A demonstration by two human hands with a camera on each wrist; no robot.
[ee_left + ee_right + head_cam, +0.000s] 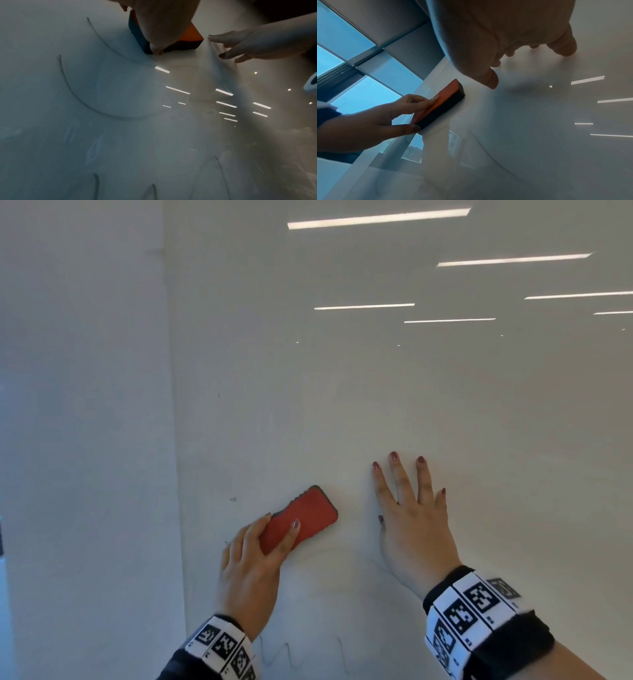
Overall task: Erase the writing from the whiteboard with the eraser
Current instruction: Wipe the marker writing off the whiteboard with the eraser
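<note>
Red eraser point(301, 518) tilted, flat against whiteboard point(376, 405), faint curved strokes point(72, 86)

Dark-red nail polish, black-and-white marker wristbands point(469, 616), dark sleeves point(178, 667)

One eraser point(301, 517); one whiteboard point(376, 405); two hands; two marker-patterned wristbands point(469, 614).

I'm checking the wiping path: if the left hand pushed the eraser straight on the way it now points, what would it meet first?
Probably nothing: the eraser in the left hand points up-right across bare whiteboard, passing left of the right hand.
</note>
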